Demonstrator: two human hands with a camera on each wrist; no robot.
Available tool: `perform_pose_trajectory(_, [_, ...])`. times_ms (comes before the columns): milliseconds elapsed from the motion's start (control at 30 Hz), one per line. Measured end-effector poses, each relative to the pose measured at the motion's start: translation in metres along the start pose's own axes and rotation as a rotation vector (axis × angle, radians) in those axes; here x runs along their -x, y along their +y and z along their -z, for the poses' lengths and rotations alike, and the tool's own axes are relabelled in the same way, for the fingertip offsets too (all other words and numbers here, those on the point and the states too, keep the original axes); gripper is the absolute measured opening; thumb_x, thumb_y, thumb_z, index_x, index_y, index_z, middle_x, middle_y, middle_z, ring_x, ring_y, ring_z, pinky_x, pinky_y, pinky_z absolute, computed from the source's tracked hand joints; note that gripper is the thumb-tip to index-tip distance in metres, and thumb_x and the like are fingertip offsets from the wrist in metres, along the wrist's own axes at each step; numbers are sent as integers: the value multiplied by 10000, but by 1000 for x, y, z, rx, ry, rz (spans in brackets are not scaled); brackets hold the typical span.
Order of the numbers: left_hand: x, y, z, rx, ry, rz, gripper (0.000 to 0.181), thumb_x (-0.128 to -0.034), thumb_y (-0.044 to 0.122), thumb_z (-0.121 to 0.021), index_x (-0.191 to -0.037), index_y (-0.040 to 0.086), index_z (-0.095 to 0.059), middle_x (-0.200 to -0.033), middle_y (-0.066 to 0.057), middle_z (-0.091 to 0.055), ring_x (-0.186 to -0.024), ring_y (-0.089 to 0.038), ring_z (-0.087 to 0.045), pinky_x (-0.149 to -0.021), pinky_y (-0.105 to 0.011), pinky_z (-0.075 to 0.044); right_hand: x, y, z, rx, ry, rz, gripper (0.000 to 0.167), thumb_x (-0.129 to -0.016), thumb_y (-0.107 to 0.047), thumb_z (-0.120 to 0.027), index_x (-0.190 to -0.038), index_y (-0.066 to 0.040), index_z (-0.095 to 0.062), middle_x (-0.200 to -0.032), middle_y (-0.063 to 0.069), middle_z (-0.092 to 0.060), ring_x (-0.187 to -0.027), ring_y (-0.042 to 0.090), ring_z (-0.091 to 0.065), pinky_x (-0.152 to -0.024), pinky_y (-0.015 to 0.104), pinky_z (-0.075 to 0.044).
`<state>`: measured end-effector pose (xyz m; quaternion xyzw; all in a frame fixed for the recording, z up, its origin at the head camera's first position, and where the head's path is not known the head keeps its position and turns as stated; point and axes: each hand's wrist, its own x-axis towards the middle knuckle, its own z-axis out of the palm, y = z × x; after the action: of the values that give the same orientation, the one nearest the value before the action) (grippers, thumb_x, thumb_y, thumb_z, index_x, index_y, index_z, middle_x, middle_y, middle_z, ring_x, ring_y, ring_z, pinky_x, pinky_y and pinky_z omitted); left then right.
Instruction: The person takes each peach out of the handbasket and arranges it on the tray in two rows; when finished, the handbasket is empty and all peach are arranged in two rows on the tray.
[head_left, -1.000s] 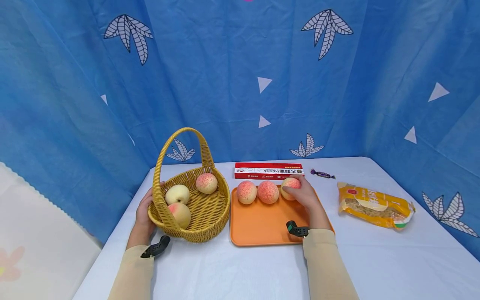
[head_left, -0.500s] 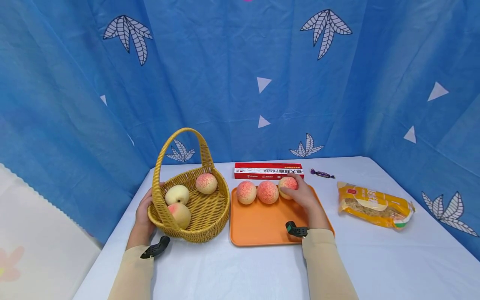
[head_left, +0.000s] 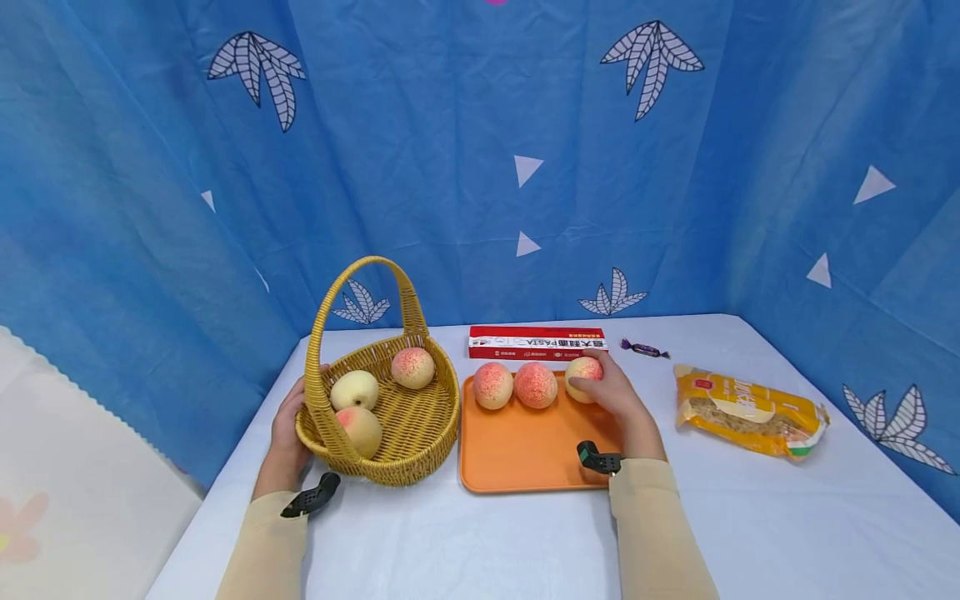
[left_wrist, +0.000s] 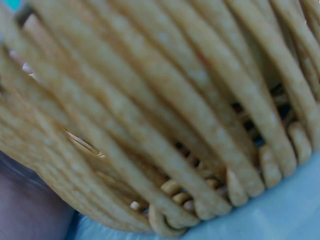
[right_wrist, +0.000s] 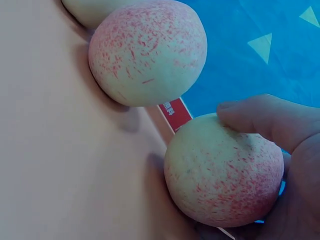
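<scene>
In the head view my right hand [head_left: 617,392] grips a round, pale yellow peach with red speckles [head_left: 583,380] at the back right of the orange tray [head_left: 525,462]. The right wrist view shows the thumb lying over this peach [right_wrist: 222,172], with the other fingers mostly hidden behind it. Two more peaches, one at the left [head_left: 492,386] and one in the middle [head_left: 536,385], sit in the same row. My left hand [head_left: 288,425] holds the left side of the wicker basket [head_left: 416,425], its fingers partly hidden. Woven basket wall [left_wrist: 150,115] fills the left wrist view.
Inside the basket lie a pale yellow fruit [head_left: 355,389] and two peaches, one at the back [head_left: 412,367] and one at the front [head_left: 360,431]. A red pasta box [head_left: 537,342] lies behind the tray. Farther right are a purple-wrapped candy [head_left: 645,348] and a yellow food bag [head_left: 750,411].
The right hand and its peach shift slightly left, then back right, leaving a wider gap to the middle peach. The peach turns, showing more yellow. Left hand and basket stay put.
</scene>
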<state>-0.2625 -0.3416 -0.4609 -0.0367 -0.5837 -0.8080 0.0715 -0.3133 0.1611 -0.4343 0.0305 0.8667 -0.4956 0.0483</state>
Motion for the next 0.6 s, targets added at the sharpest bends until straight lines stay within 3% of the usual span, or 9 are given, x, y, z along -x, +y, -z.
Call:
perform_pose_trajectory(133, [0,0,1,-3,5,-1,502,-1044,68,-239,-1527,86,-377,-1404,77,-447,-1174,-67,-455,-909,-144,-449,1,0,1,7,-25,-17,796,-920,-303,-678,-1568,-179,-233,-1561,207,-335,-1377,416,-374,-1123,603,-360])
perform_pose_trajectory(367, [1,1,0,16,2,1,500,-1043,66,-242,-1520,97,-393,-1403,81,-455,-1171,-66,-458,-901,-145,-451,4,1,1,1,-44,-1,754,-864,-342,-748,-1501,-201,-369,-1496,177,-419,-1322,390,-444,-1060,535,-458])
perform_pose_trajectory(600, [1,2,0,22,6,5,501,-1036,54,-248,-1498,121,-431,-1406,69,-451,-1171,-76,-451,-895,-144,-452,3,-1,-2,-45,-20,10,735,-851,-310,-770,-1476,-235,-390,-1489,187,-356,-1317,391,-423,-1020,509,-497])
